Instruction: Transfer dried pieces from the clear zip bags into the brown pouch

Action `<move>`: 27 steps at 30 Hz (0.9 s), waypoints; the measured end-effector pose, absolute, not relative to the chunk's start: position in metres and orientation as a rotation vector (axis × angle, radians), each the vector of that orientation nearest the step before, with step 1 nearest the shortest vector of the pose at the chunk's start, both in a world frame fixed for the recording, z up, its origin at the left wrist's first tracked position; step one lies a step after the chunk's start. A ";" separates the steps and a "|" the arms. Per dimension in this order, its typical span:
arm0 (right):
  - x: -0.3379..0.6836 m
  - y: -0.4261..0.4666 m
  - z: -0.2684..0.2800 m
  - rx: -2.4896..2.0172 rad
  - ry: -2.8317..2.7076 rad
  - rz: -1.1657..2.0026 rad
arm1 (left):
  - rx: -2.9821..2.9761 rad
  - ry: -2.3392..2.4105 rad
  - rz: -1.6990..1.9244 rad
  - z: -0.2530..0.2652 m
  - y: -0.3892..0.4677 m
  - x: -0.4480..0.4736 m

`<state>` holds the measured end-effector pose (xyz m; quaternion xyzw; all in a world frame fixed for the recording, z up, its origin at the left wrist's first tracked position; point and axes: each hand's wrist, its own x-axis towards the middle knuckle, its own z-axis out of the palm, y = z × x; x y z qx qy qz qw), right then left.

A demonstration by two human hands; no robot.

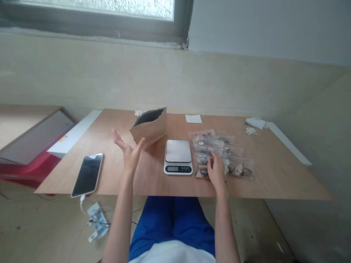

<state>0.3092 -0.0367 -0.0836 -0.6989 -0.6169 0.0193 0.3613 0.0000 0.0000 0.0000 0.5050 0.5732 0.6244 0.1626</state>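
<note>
On the near edge of the table (274,175), my right hand (216,171) is down flat on the closest zip bag (241,167), fingers spread lightly over the plastic, pressing rather than gripping; I can't see any pinch closed on it. That bag heads a fanned row of clear zip bags with red seals, running back toward the far right of the table, each holding small mixed bits in brown, white and dark tones; too small for me to name them. My left hand (128,151) is up in the air, palm open and turned inward, fingers wide apart, holding nothing, hovering just in front of the brown paper pouch (150,128). That pouch stands toward the middle of the far edge with its mouth gaping open and a dark lining showing; what's inside, I can't tell from here.

Between my hands sits the digital kitchen scale (178,156), its steel platform bare, the display too small to read. So as I judge it: several bags are already filled and sealed, nothing is being weighed right now, and the pouch remains open.

Over at the near left corner lies a smartphone (87,174), screen dark, with a white cable dropping off the edge. Paper scraps (193,118) lie along the far edge.
</note>
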 end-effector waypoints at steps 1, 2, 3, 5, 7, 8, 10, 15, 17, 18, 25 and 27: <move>0.310 -0.037 -0.089 -1.837 -1.598 0.012 | 1.389 1.644 1.735 -0.018 0.005 -0.004; 0.310 -0.038 -0.091 -1.871 -1.606 -0.021 | 1.366 1.641 1.708 -0.034 0.011 -0.007; 0.310 -0.038 -0.090 -1.903 -1.611 -0.049 | 1.371 1.622 1.683 -0.046 0.015 -0.010; 0.308 -0.039 -0.085 -1.964 -1.606 -0.096 | 1.420 1.526 1.641 -0.064 0.025 -0.014; 0.308 -0.040 -0.078 -2.024 -1.589 -0.138 | 1.432 1.436 1.597 -0.073 0.033 -0.018; 0.309 -0.041 -0.075 -2.051 -1.583 -0.154 | 1.420 1.413 1.574 -0.076 0.038 -0.020; 0.313 -0.044 -0.066 -2.080 -1.595 -0.146 | 1.381 1.419 1.515 -0.081 0.045 -0.026; 0.328 -0.057 -0.036 -1.974 -1.590 0.164 | 1.353 1.441 1.394 -0.084 0.058 -0.043; 0.331 -0.063 -0.022 -1.948 -1.549 0.273 | 1.355 1.420 1.360 -0.082 0.060 -0.048; 0.331 -0.066 -0.015 -1.951 -1.529 0.313 | 1.354 1.413 1.340 -0.080 0.061 -0.050; 0.309 -0.073 0.015 -1.949 -1.407 0.433 | 1.331 1.454 1.307 -0.068 0.050 -0.048; 0.297 -0.071 0.018 -1.877 -1.378 0.469 | 1.249 1.553 1.412 -0.067 0.037 -0.039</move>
